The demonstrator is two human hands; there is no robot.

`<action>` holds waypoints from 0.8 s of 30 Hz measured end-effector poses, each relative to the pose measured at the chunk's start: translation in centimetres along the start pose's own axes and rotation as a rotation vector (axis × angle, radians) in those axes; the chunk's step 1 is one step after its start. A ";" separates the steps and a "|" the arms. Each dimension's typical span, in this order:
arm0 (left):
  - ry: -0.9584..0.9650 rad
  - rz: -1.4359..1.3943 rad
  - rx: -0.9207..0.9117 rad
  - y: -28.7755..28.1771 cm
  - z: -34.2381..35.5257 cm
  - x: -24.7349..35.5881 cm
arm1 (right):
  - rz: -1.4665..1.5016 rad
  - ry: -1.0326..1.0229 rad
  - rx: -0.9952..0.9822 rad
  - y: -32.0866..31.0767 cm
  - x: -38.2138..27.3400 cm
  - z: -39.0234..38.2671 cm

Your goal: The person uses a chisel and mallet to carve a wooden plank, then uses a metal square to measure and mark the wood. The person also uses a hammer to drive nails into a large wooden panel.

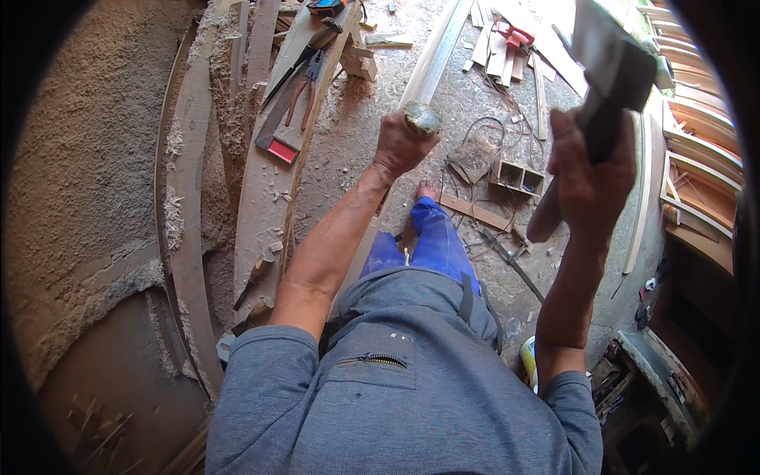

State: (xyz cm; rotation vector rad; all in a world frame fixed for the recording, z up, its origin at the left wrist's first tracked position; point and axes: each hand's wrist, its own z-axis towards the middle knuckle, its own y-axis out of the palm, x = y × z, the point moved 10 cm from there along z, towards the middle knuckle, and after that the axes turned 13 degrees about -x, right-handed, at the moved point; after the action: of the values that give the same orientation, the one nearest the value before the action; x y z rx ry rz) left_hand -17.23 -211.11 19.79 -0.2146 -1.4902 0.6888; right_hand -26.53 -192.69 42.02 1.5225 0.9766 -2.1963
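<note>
My left hand [400, 146] is closed around an upright tool with a round, battered pale top [422, 117], likely a chisel handle; its lower end is hidden. Just beyond it runs a long pale wooden piece with a metallic-looking strip [437, 59]. My right hand [590, 182] grips a hammer [613, 67], raised at the upper right with its dark head blurred. Left of my left hand, a plank [257, 206] bears pliers [309, 87], a long dark tool [294, 71] and a red-and-grey tool [277, 146].
Curved boards with shavings [190, 198] lean by the rough wall [87, 158] at left. Wood offcuts [487, 43], a red tool [516, 38], cables and a wooden box [514, 178] litter the floor around my bare foot [427, 190]. Curved wooden frames [701, 206] are stacked at right.
</note>
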 end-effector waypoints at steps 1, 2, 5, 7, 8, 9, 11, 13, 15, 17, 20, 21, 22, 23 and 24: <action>0.048 0.019 0.050 -0.6 0.0 0.7 | 0.016 -0.070 0.132 -1.0 -2.0 1.1; 0.054 0.032 0.047 -0.6 -0.2 0.9 | 0.082 -0.138 0.253 -0.8 -2.3 1.6; 0.095 0.132 0.060 -0.6 0.2 2.1 | -0.638 0.055 -0.406 8.2 4.0 0.9; 0.127 0.264 0.049 0.1 -0.8 2.1 | -0.673 0.223 -0.850 12.2 9.4 -3.9; 0.075 -0.006 0.104 -0.6 -1.5 2.1 | -0.528 0.141 -0.764 10.9 8.9 -3.6; 0.070 -0.027 0.089 -0.4 -2.5 2.8 | -0.431 0.209 -0.675 9.4 9.2 -3.2; 0.085 -0.054 0.043 0.4 -4.1 3.4 | -0.252 0.380 -0.479 7.2 9.0 -4.6; 0.185 -0.030 0.049 0.6 -2.6 4.1 | -0.260 0.416 -0.342 5.3 9.2 -4.5; -0.477 -0.373 -0.097 2.6 2.5 -5.2 | -0.219 0.462 -0.318 5.3 9.5 -4.3; -0.713 -0.362 -0.155 3.7 4.0 -9.3 | -0.189 0.429 -0.323 5.6 9.6 -4.8; -0.317 -0.410 -0.073 2.3 5.0 -3.7 | -0.169 0.402 -0.321 5.4 9.9 -6.3; -0.106 -0.375 -0.032 1.5 3.6 -1.1 | -0.145 0.425 -0.335 5.4 10.0 -8.1; -0.053 -0.292 -0.018 0.6 2.9 -0.2 | -0.125 0.449 -0.354 5.6 10.2 -9.2; 0.000 -0.208 -0.004 -0.3 2.3 0.7 | -0.123 0.442 -0.310 5.4 9.8 -9.4; 0.060 -0.108 0.029 -1.7 2.1 1.6 | -0.118 0.463 -0.323 5.7 10.3 -9.7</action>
State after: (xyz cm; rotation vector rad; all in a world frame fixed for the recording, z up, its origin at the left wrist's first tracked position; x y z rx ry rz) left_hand -18.81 -212.16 22.27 -0.1307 -1.4227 0.6123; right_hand -20.39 -188.88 28.57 1.8833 1.5084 -1.6686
